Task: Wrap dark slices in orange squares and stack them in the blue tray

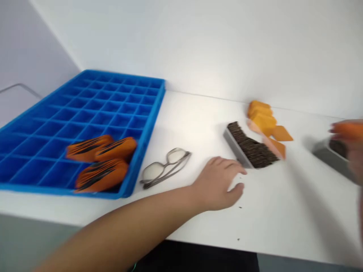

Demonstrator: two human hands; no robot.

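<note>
My left hand [221, 183] rests on the white table, thumb and fingers apart, holding nothing. Its fingertips are beside the near end of a pale open box [235, 147] packed with thin dark brown pieces [253, 149]. At the right edge my right hand [356, 156], blurred and partly cut off, seems closed on an orange piece [350, 130]. It is over a second, grey container [326, 151] with dark contents. Behind the first box lie a pile of yellow-orange pieces [262, 117] and flat orange squares [282, 133].
A blue compartment tray [162, 102] stands at the left, with bundles of orange and black layers [103, 175] in its near right corner. Eyeglasses [166, 166] lie between tray and left hand. Small dark crumbs dot the table [272, 211]. A white wall [212, 45] rises behind.
</note>
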